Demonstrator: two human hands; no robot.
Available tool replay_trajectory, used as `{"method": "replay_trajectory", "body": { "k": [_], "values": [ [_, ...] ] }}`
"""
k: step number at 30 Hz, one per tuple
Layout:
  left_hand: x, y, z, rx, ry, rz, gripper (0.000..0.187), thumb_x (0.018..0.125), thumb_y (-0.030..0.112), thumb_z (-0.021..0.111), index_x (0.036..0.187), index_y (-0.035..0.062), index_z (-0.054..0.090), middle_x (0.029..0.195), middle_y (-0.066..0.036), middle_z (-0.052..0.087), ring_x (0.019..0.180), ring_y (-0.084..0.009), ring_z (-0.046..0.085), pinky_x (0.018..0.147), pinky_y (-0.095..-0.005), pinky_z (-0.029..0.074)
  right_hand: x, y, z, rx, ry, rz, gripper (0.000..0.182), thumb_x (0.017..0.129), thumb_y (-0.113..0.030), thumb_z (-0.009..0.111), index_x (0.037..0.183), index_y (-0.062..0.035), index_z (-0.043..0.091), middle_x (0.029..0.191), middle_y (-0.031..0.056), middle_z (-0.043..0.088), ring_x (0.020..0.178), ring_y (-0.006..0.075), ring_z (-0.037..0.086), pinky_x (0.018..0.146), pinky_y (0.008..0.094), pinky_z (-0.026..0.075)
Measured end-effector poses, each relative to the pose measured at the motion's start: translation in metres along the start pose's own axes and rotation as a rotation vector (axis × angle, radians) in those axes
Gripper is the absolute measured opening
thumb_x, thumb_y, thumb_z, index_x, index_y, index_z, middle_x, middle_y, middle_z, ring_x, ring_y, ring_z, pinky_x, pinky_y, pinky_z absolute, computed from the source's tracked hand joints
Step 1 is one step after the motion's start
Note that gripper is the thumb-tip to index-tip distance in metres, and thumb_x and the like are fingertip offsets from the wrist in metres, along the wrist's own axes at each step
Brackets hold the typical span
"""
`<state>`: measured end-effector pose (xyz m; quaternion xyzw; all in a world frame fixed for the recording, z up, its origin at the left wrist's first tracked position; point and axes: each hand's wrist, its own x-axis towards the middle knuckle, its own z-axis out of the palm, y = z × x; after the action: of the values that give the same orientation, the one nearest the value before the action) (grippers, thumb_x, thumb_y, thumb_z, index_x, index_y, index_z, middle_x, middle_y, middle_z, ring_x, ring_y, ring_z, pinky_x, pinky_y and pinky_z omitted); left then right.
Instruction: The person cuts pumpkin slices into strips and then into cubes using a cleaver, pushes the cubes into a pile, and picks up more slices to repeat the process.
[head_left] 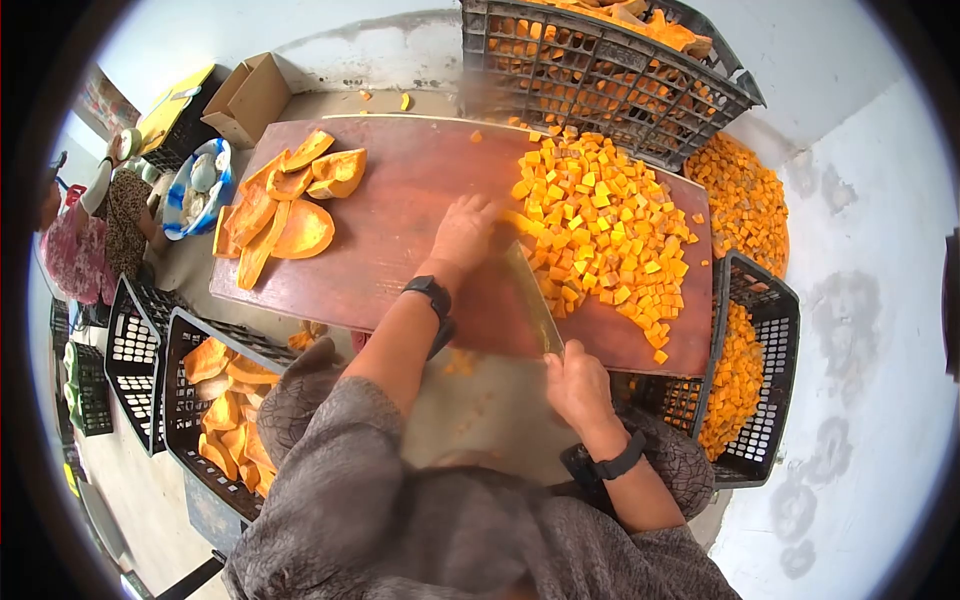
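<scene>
My right hand [580, 390] grips the handle of a broad-bladed knife [537, 305], whose blade points away from me over the reddish cutting board [410, 185]. Across from it, my left hand [466, 234] is curled and slightly blurred, its fingers closed at the end of an orange pumpkin piece [518, 221] beside the blade. A large heap of pumpkin cubes [610, 225] covers the board's right part. At the board's left end lie several big pumpkin slices [285, 210].
A black crate of pumpkin pieces [610, 70] stands behind the board. Beside it lies a pile of cubes [738, 200]. More crates flank me, one with cubes [770, 330], one with slices [190, 400]. A person [125, 225] sits at the far left near a blue-white basin [172, 205].
</scene>
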<state>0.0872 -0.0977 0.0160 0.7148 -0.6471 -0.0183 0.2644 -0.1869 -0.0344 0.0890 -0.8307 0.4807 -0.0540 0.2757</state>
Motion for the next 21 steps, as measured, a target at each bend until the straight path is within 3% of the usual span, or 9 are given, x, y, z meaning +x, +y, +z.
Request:
{"method": "replay_trajectory", "body": {
  "k": [3,5,9,11,15,21],
  "values": [
    [-0.007,0.003,-0.001,0.038,0.087,0.024,0.036,0.083,0.002,0.058,0.118,0.0096,0.059,0.120,-0.016,0.059,0.105,-0.0371,0.057,0.093,-0.0440,0.046,0.000,0.007,0.006,0.004,0.082,-0.053,0.022,0.089,-0.020,0.061,0.085,0.0000,0.053,0.069,0.0257,0.062,0.068,0.0457,0.062,0.063,0.0537,0.049],
    [-0.020,0.016,-0.020,-0.013,-0.073,-0.246,0.035,0.083,0.004,0.057,0.118,0.0108,0.060,0.115,-0.018,0.061,0.098,-0.0387,0.060,0.088,-0.0451,0.049,0.002,0.011,0.008,0.022,0.110,-0.052,0.022,0.089,-0.020,0.061,0.085,0.0002,0.054,0.070,0.0259,0.062,0.068,0.0463,0.062,0.064,0.0541,0.049],
    [-0.056,0.002,-0.030,-0.059,0.018,-0.316,0.032,0.083,0.004,0.055,0.114,0.0106,0.062,0.106,-0.019,0.064,0.091,-0.0394,0.062,0.083,-0.0459,0.051,0.003,0.013,0.009,0.058,0.107,-0.013,0.023,0.089,-0.021,0.061,0.085,0.0002,0.054,0.072,0.0258,0.063,0.070,0.0471,0.061,0.065,0.0547,0.048],
    [-0.075,0.002,-0.037,-0.100,0.072,-0.165,0.029,0.084,0.005,0.053,0.110,0.0088,0.064,0.098,-0.018,0.066,0.093,-0.0381,0.063,0.083,-0.0447,0.052,0.003,0.013,0.010,0.071,0.107,0.027,0.023,0.089,-0.022,0.061,0.085,-0.0002,0.054,0.075,0.0258,0.063,0.073,0.0476,0.061,0.066,0.0553,0.048],
    [-0.109,0.022,-0.045,-0.206,-0.003,-0.260,0.026,0.083,0.005,0.055,0.107,0.0070,0.066,0.095,-0.017,0.067,0.094,-0.0377,0.063,0.083,-0.0434,0.051,-0.005,0.003,0.008,0.104,0.116,-0.004,0.025,0.092,-0.024,0.059,0.086,-0.0006,0.054,0.078,0.0267,0.063,0.075,0.0475,0.061,0.065,0.0552,0.047],
    [-0.136,0.029,-0.027,-0.285,0.110,-0.210,0.025,0.081,0.006,0.060,0.106,0.0045,0.065,0.088,-0.017,0.065,0.088,-0.0370,0.060,0.078,-0.0432,0.050,-0.011,-0.023,0.006,0.102,0.165,-0.091,0.024,0.091,-0.023,0.060,0.085,-0.0008,0.054,0.074,0.0256,0.062,0.072,0.0477,0.060,0.063,0.0549,0.046]
  ]
}}
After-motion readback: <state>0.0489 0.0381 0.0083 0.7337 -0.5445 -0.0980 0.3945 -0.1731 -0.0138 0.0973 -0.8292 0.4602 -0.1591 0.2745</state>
